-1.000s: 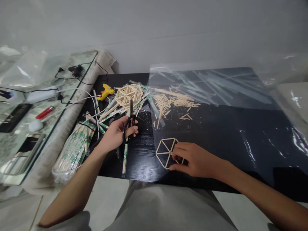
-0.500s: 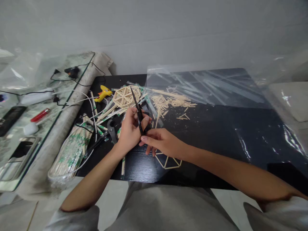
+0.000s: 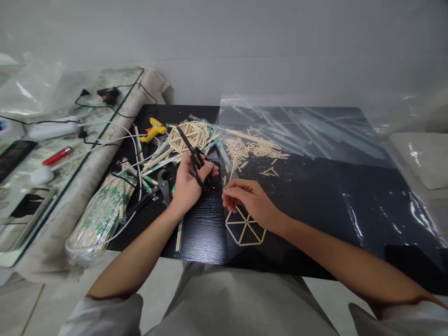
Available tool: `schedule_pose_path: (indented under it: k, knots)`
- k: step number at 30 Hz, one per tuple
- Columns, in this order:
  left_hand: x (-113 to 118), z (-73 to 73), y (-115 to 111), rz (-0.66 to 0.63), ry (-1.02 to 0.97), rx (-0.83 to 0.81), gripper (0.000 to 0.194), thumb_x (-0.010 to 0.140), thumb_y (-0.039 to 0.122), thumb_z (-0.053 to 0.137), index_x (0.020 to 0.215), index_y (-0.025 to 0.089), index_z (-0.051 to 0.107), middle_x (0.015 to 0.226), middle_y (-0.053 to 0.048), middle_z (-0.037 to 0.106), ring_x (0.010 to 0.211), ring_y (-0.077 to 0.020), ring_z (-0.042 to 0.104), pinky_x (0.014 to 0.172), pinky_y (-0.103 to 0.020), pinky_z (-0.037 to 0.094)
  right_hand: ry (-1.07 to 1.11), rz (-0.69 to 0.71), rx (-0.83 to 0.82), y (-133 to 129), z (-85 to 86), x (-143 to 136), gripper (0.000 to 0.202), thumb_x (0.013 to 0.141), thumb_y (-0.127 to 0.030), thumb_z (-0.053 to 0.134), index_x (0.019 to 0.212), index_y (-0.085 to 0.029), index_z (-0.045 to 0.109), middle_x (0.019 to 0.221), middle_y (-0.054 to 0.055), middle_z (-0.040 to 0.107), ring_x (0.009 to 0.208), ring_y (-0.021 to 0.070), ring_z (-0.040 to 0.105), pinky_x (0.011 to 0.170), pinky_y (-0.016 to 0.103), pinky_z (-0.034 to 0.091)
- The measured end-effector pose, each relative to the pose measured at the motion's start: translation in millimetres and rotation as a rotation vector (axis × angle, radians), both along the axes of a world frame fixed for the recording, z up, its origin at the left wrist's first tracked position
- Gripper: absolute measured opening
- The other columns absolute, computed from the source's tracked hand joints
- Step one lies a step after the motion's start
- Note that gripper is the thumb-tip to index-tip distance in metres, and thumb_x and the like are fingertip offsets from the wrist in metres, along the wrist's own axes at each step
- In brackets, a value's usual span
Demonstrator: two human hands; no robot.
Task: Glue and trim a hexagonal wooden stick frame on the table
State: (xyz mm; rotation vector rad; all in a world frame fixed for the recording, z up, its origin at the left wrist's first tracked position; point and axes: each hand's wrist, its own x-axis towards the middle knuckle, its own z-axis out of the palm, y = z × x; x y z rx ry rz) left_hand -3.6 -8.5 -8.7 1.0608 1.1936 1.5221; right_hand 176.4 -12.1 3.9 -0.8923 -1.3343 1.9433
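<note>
My left hand [image 3: 190,181] is wrapped around black scissors [image 3: 193,155], thumb by the handle loops, with the blades pointing up and away to the left. To its right, my right hand [image 3: 247,198] is closed in a pinch, its fingertips apart from the scissors; what they hold, if anything, is too small to make out. Just below that hand a flat wooden-stick wheel shape [image 3: 247,224] with spokes lies on the table, its upper right part covered by the hand. Beyond my hands are a pile of short cut sticks [image 3: 236,149] and a round stick lattice [image 3: 189,136].
Left of my hands lie a yellow glue gun [image 3: 153,130], a dark plier-like tool [image 3: 164,185] and a bag of wrapped chopsticks [image 3: 101,210]. White cable loops past them. A clear plastic sheet [image 3: 315,186] covers the right side of the black table.
My right hand has drawn away from the scissors handles, a little to the right. The scissors have turned, showing their handle loops more openly, and still sit in my left hand.
</note>
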Motion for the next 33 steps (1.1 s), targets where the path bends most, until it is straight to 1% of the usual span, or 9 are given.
schedule_pose_path:
  k: [2,4,7,9,11,14,20,27,33]
  knots:
    - [-2,1.1,2,0.02,-0.024,-0.01,0.036,0.081,0.036,0.083,0.098,0.021,0.055,0.081,0.001,0.073,0.073,-0.0148,0.074,0.075,-0.029,0.062,-0.01,-0.015,0.034,0,-1.1,1,0.026,0.092,-0.032,0.06,0.07,-0.018,0.064,0.064,0.0,0.063,0.055,0.0112,0.056,0.053,0.025,0.045]
    - [-3,0.8,3,0.019,-0.038,-0.032,0.036,0.081,0.036,0.083,0.098,0.021,0.056,0.081,0.001,0.074,0.073,-0.0151,0.074,0.075,-0.03,0.062,-0.062,-0.03,0.132,-2,-3.9,1,0.027,0.096,-0.034,0.058,0.075,-0.018,0.064,0.066,0.0,0.064,0.056,0.0117,0.057,0.053,0.025,0.046]
    - [-4,-2.6,3,-0.036,-0.07,-0.078,0.037,0.08,0.038,0.083,0.098,0.021,0.056,0.085,-0.001,0.077,0.076,-0.0171,0.075,0.076,-0.032,0.062,-0.215,-0.1,0.477,-6,-8.7,-3,0.015,0.097,-0.034,0.066,0.096,-0.019,0.068,0.079,0.001,0.07,0.066,0.0135,0.064,0.063,0.027,0.052]
    - [-3,-5.5,3,-0.088,-0.082,-0.09,0.04,0.079,0.041,0.084,0.099,0.021,0.055,0.089,-0.003,0.078,0.079,-0.019,0.076,0.077,-0.034,0.062,-0.317,-0.147,0.771,-6,-10.9,-6,0.022,0.094,-0.032,0.073,0.11,-0.019,0.066,0.089,0.003,0.073,0.073,0.0149,0.067,0.07,0.028,0.055]
    - [-3,-7.7,2,-0.127,-0.072,-0.088,0.043,0.079,0.043,0.084,0.1,0.021,0.054,0.093,-0.004,0.078,0.084,-0.0202,0.077,0.08,-0.034,0.062,-0.394,-0.171,1.007,-5,-11.8,-8,0.026,0.094,-0.032,0.076,0.111,-0.017,0.064,0.096,0.007,0.073,0.078,0.0169,0.069,0.073,0.029,0.055]
    - [-2,-9.2,0,-0.167,-0.056,-0.075,0.044,0.081,0.046,0.083,0.102,0.022,0.052,0.099,-0.006,0.079,0.089,-0.0204,0.077,0.083,-0.035,0.062,-0.49,-0.179,1.2,1,-11.0,-9,0.015,0.099,-0.032,0.069,0.1,-0.017,0.065,0.098,0.009,0.074,0.085,0.0197,0.071,0.076,0.031,0.056]
    - [-4,-11.9,0,-0.216,-0.079,-0.042,0.044,0.085,0.045,0.081,0.102,0.022,0.048,0.099,-0.006,0.08,0.09,-0.0204,0.078,0.087,-0.037,0.06,-0.623,-0.205,1.33,7,-9.2,-1,0.019,0.104,-0.032,0.062,0.093,-0.017,0.067,0.088,0.007,0.075,0.08,0.0207,0.073,0.073,0.032,0.055]
    - [-7,-13.5,1,-0.181,-0.069,-0.034,0.047,0.083,0.043,0.083,0.103,0.023,0.046,0.094,-0.004,0.08,0.087,-0.019,0.078,0.084,-0.034,0.058,-0.666,-0.174,1.271,10,-8.9,6,0.014,0.106,-0.025,0.057,0.103,-0.015,0.067,0.091,0.009,0.073,0.083,0.0222,0.073,0.076,0.033,0.056]
    - [-10,-12.8,2,-0.134,-0.063,-0.051,0.048,0.079,0.043,0.085,0.101,0.023,0.047,0.089,-0.003,0.08,0.083,-0.0192,0.078,0.08,-0.033,0.059,-0.577,-0.133,1.177,14,-8.1,7,0.015,0.107,-0.021,0.052,0.109,-0.017,0.067,0.097,0.009,0.075,0.088,0.0224,0.073,0.082,0.035,0.057]
